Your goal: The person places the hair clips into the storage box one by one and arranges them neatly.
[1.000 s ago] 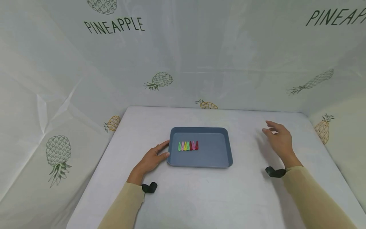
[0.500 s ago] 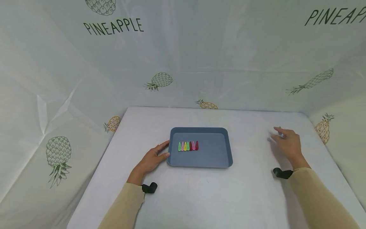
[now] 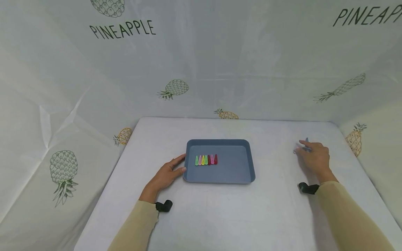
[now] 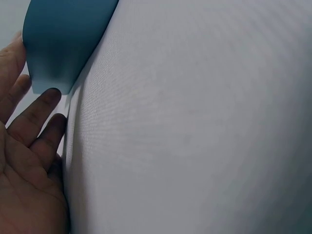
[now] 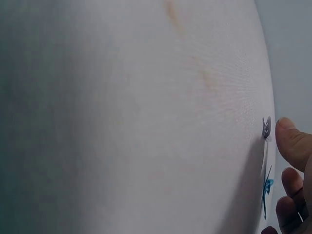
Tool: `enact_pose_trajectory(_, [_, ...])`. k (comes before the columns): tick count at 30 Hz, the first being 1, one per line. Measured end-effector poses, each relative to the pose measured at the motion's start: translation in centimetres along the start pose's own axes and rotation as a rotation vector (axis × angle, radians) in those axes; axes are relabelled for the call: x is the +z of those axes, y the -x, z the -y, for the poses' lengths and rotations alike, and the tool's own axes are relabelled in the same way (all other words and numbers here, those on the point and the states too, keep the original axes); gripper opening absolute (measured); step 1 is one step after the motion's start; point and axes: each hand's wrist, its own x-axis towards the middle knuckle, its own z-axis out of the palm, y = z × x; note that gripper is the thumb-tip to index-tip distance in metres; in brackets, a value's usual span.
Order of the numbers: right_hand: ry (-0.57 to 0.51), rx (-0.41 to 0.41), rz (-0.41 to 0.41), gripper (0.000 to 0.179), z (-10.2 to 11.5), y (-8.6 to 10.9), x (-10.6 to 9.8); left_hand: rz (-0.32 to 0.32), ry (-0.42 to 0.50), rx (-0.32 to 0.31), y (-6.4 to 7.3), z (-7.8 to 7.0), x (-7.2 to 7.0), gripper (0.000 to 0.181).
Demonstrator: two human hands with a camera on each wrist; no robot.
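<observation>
My left hand rests at the left edge of the blue-grey tray, its thumb by the near side and fingers along the rim. In the left wrist view the fingers lie fairly straight against the tray's outer wall. A row of several snap hair clips, green, pink, yellow and red, lies in the tray. To the right, my right hand hovers low over the table, thumb and fingers apart. Beside its fingers are a small purple clip-like piece and a blue one.
The white-covered table extends around the tray. Behind it rises a pale curtain printed with pineapples. A black wrist camera is strapped on the left wrist, and another camera on the right.
My right hand has moved to the right and slightly nearer me, and the small purple and blue pieces have come into view by its fingers. The left hand and tray stay put.
</observation>
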Motion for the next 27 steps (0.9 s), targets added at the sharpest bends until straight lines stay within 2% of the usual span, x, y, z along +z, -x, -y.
enact_pose_trajectory(9, [0.014, 0.043, 0.044, 0.058, 0.08, 0.1, 0.08, 0.002, 0.002, 0.009, -0.01, -0.09, -0.05, 0.066])
enact_pose_trajectory(27, [0.028, 0.042, 0.06, 0.053, -0.02, -0.08, 0.37, 0.007, 0.026, 0.008, -0.03, 0.06, -0.13, 0.066])
